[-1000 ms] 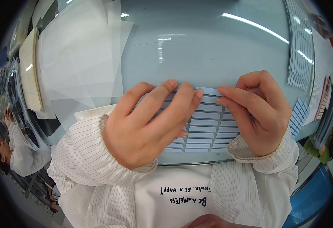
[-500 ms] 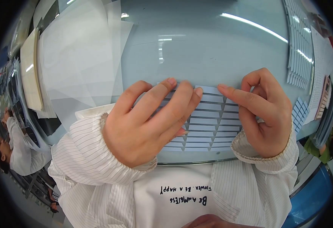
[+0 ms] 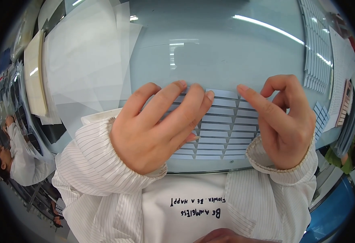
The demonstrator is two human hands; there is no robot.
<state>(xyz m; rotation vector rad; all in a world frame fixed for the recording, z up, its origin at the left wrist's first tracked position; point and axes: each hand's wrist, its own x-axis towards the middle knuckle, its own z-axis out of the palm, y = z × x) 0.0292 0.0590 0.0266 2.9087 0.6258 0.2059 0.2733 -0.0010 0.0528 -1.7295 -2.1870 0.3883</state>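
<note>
Rows of thin pale blue strips point(image 3: 216, 127) lie in slanting columns on the glass-topped table, close to its near edge. My left hand point(image 3: 153, 125) rests over their left part with its fingers spread, hiding many of them. Its fingertips lie along the far edge of the rows. To the right, my right hand point(image 3: 284, 119) has one finger stretched toward the far end of the right-hand column, while other fingers curl in. Nothing shows in its grip. Whether that fingertip touches a strip, I cannot tell.
Overlapping translucent white sheets point(image 3: 84, 56) cover the table's left side, beside a cream stack point(image 3: 34, 75). At the far right stand more overlapping strips point(image 3: 318, 48) and a small blue-gridded piece point(image 3: 321, 117). A person in white point(image 3: 23, 162) sits at the left.
My right hand has shifted slightly to the right, its stretched finger lifting away from the middle column's corner. My left hand has barely moved.
</note>
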